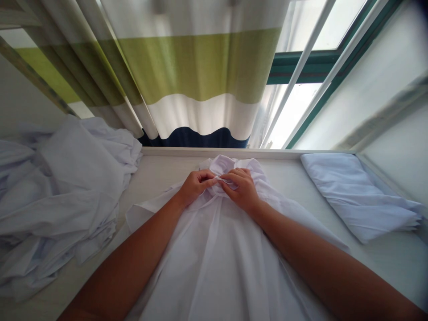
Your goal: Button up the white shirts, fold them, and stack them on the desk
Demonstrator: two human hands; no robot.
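Both hands, left hand [195,186] and right hand [241,188], pinch the collar of a thin white shirt [217,249] (smooth, softly creased) spread flat at centre frame on the pale table [384,258].

Only 1 view, from a camera on the person's head, looking forward and down along both forearms. The table [160,171] fills the lower half of the frame, close beneath the lens. The curtain [197,71] and window [301,67] span the upper half, facing the camera.
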